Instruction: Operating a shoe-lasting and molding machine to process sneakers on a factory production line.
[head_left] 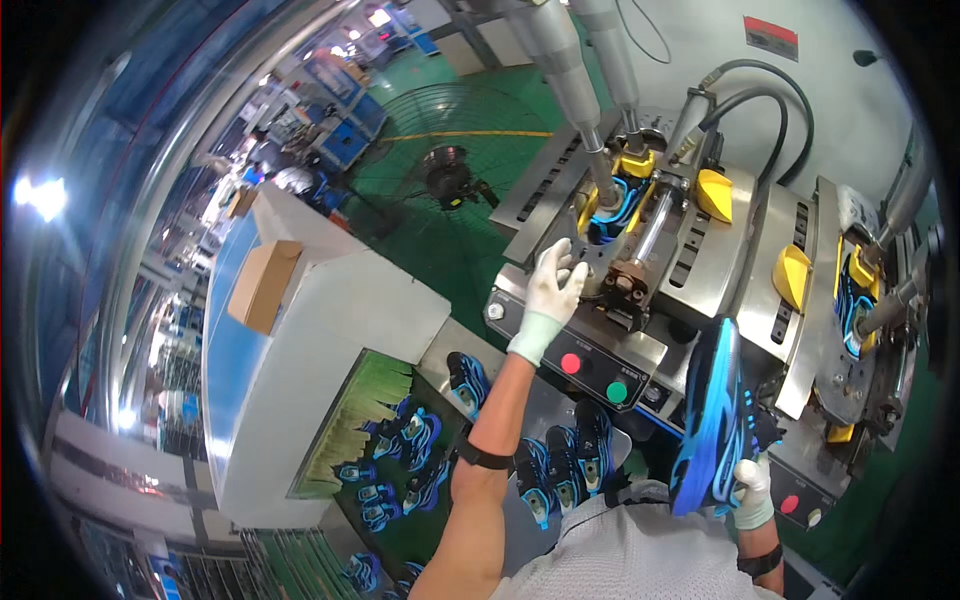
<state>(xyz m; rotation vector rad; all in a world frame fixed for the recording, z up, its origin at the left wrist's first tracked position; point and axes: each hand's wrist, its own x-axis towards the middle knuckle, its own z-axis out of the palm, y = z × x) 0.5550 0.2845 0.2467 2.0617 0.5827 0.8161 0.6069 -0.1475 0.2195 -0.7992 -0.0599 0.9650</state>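
My left hand [555,288], in a white glove, reaches to the front edge of the press machine with its fingers apart and nothing in them. Just beyond it, a black and blue shoe [622,205] sits clamped in the left station under metal rods and yellow pads. Low on the right, my right hand [752,490], gloved too, grips a blue and black sneaker [712,415] held upright on end; the shoe hides part of the fingers. Another shoe [852,300] is clamped in the right station.
Red [570,363] and green [617,392] buttons line the machine's front panel. Several shoes [565,460] stand on a metal shelf below, and more shoes [415,430] lie on a green conveyor belt [355,400] coming from a white-housed tunnel. A floor fan [447,175] stands behind.
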